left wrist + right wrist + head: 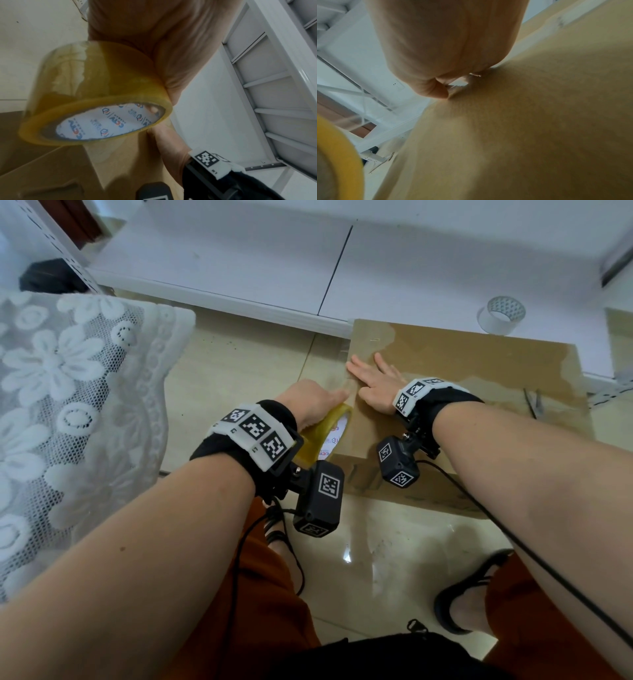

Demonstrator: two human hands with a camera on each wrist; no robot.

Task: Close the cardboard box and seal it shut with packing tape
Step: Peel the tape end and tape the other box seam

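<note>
My left hand (pixel 313 402) holds the yellowish roll of clear packing tape (pixel 96 94) with fingers curled through its white printed core, just beside the left edge of the flat brown cardboard box (pixel 479 378). The box lies closed on the pale tiled floor (pixel 233 364), against a white shelf (pixel 239 258). My right hand (pixel 375 381) is spread flat and presses on the box top near that edge. A second, white roll of tape (pixel 501 314) stands on the shelf behind the box.
</note>
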